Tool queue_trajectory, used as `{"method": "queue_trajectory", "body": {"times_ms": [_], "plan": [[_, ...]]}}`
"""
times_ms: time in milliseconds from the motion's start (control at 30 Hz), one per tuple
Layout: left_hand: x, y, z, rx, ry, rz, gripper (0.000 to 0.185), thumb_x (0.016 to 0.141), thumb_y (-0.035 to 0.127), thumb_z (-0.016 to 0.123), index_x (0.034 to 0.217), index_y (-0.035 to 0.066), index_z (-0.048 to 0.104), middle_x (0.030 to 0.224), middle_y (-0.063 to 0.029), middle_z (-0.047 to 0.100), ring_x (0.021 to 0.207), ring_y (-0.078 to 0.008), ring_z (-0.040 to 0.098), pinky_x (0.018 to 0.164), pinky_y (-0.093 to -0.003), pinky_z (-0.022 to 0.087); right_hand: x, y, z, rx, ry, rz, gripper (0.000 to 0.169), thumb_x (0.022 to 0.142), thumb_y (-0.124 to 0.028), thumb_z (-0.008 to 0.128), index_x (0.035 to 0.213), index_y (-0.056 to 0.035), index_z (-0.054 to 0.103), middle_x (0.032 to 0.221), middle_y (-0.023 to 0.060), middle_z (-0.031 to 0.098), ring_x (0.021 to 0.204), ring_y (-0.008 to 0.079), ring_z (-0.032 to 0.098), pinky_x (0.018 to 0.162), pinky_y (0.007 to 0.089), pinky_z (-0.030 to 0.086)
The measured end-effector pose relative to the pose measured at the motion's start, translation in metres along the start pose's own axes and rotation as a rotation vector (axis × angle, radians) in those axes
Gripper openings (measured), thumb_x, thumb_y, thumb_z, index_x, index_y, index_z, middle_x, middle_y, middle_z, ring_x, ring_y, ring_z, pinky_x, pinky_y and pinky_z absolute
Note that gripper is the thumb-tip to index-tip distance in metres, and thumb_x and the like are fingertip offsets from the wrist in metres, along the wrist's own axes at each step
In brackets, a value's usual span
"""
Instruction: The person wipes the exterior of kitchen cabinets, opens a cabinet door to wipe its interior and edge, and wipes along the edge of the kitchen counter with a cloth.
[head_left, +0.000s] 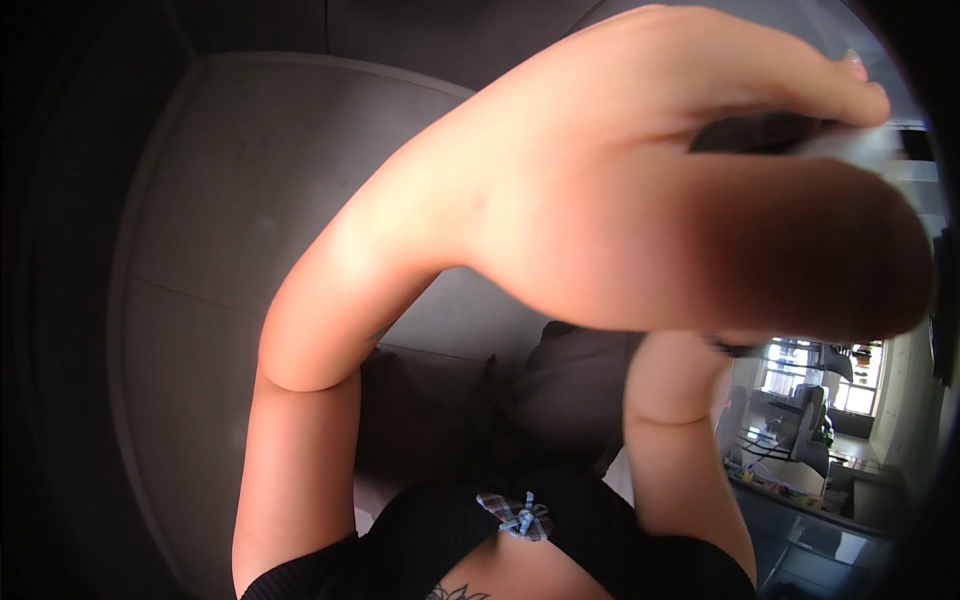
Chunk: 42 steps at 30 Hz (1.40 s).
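My left hand is raised very close to the camera, at the end of my bent left arm. Its thumb is large, dark and blurred, while the fingertips reach towards the upper right edge. Between thumb and fingers show a dark patch and a pale blurred shape; I cannot tell whether the hand holds either. My right forearm rises behind the left hand, which hides my right hand from view. Below are my black top with a plaid bow and my dark-clothed lap.
Grey floor tiles with a pale border strip spread to the left. On the right, a chair, a dark glossy surface with small items along its edge, and bright windows appear sideways.
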<state>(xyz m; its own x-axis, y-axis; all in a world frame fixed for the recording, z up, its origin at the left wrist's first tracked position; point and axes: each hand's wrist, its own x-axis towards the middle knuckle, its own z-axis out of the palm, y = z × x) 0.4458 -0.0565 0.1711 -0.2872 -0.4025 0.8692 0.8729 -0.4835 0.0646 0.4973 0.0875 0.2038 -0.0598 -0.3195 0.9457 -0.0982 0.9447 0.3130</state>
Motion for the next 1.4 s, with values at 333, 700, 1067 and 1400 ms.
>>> {"method": "queue_trajectory", "body": {"times_ms": [333,700,1067,1400], "plan": [[-0.010,-0.020,0.002,-0.080,0.045,-0.005,0.032,0.070,0.013,0.060,0.094,-0.003,0.048,0.107,-0.0286,0.057,0.086,-0.0318,0.061,0.074,-0.0364,0.050,0.026,-0.036,-0.003,0.191,0.150,0.605,0.020,0.085,-0.020,0.059,0.095,-0.0019,0.057,0.072,0.0031,0.056,0.054,0.0106,0.051,0.049,0.0232,0.044],[-0.007,-0.042,-0.012,-0.488,-0.291,-0.255,0.046,0.076,0.016,0.055,0.115,-0.004,0.042,0.120,-0.0299,0.050,0.103,-0.0324,0.054,0.088,-0.0378,0.042,-0.030,-0.054,-0.016,0.293,-0.124,0.700,0.034,0.079,-0.026,0.068,0.090,-0.0071,0.042,0.082,0.0061,0.046,0.073,0.0174,0.048,0.066,0.0292,0.040],[0.023,-0.018,-0.025,-0.760,-0.479,-0.850,0.089,0.080,0.042,0.047,0.144,-0.001,0.002,0.146,-0.0194,0.023,0.137,-0.0256,0.023,0.110,-0.0369,0.013,-0.004,-0.056,0.009,0.899,-0.107,0.623,0.035,0.077,-0.003,0.072,0.090,-0.0049,0.039,0.088,0.0109,0.052,0.069,0.0135,0.053,0.058,0.0237,0.046],[0.025,-0.008,-0.025,-0.497,-0.297,-1.023,0.097,0.077,0.043,0.054,0.145,0.002,-0.002,0.149,-0.0161,0.018,0.139,-0.0237,0.015,0.112,-0.0367,0.005,-0.157,-0.124,0.016,0.830,-0.265,0.867,0.036,0.062,0.003,0.079,0.076,-0.0060,0.047,0.070,0.0090,0.054,0.062,0.0212,0.057,0.055,0.0291,0.045]]}}
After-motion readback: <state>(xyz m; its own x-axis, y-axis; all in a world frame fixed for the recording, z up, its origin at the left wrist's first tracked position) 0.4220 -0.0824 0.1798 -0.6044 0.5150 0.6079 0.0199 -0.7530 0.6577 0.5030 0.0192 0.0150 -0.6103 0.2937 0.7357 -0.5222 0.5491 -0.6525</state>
